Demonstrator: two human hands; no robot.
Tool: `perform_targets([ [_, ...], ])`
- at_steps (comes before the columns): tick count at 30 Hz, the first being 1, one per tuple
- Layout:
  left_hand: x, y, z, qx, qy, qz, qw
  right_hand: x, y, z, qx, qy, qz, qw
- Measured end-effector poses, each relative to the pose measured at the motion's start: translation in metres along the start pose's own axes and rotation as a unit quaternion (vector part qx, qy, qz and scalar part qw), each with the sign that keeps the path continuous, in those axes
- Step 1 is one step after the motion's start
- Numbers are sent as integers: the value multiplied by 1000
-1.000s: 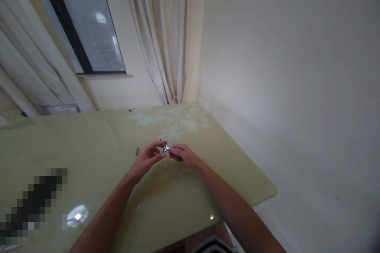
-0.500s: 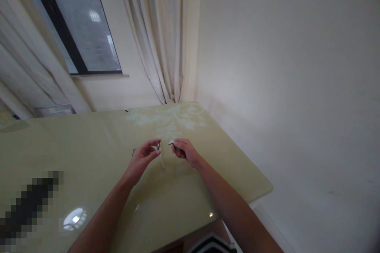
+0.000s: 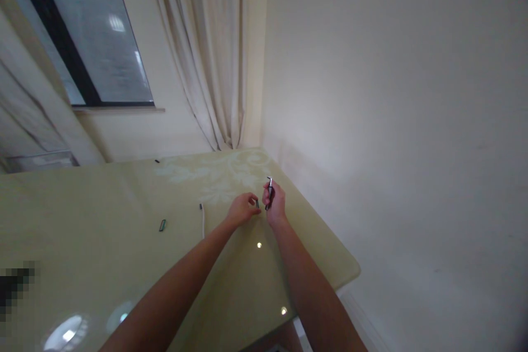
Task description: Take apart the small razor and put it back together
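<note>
My left hand [image 3: 244,209] is over the table, pinching a small dark piece [image 3: 257,204] between thumb and fingertips. Close beside it, my right hand [image 3: 275,202] is wrapped round a small dark-handled tool [image 3: 270,192]. A shiny, bent metal tip sticks up out of that fist; the tool's exact kind is not clear. Left of my hands lies a thin white strip [image 3: 203,223] with a dark end, partly hidden by my left forearm. Farther left on the tabletop rests a small dark-edged rectangular piece [image 3: 162,225].
The pale glossy table [image 3: 103,209] has a white leaf pattern and light reflections. Near its back edge sits a tiny dark piece [image 3: 157,161]. A wall [image 3: 371,121] runs along the right side, and curtains [image 3: 214,55] hang behind. A blurred-out dark shape [image 3: 14,289] is at lower left.
Both hands have moved right and come closer together. The right-hand tool has turned so its metal tip points up. The white strip now lies clear of my left fingers. The view has shifted right.
</note>
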State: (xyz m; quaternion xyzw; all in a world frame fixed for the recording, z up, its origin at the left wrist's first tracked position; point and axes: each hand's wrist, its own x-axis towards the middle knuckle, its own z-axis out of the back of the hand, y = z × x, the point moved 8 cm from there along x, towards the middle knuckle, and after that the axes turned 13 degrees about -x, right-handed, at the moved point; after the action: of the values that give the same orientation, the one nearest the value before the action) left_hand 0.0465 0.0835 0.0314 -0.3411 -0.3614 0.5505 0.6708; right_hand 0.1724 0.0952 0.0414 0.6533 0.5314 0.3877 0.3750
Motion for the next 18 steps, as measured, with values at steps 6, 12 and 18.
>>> perform_targets([
  [6, 10, 8, -6, -23, 19, 22, 999, 4, -10, 9, 72, -41, -52, 995],
  [12, -47, 28, 93, 13, -27, -32, 999, -2, -18, 0, 105, -18, -92, 990],
  [18, -117, 116, 224, 138, -204, 43, 968, -12, -35, -27, 72, 43, -128, 988],
])
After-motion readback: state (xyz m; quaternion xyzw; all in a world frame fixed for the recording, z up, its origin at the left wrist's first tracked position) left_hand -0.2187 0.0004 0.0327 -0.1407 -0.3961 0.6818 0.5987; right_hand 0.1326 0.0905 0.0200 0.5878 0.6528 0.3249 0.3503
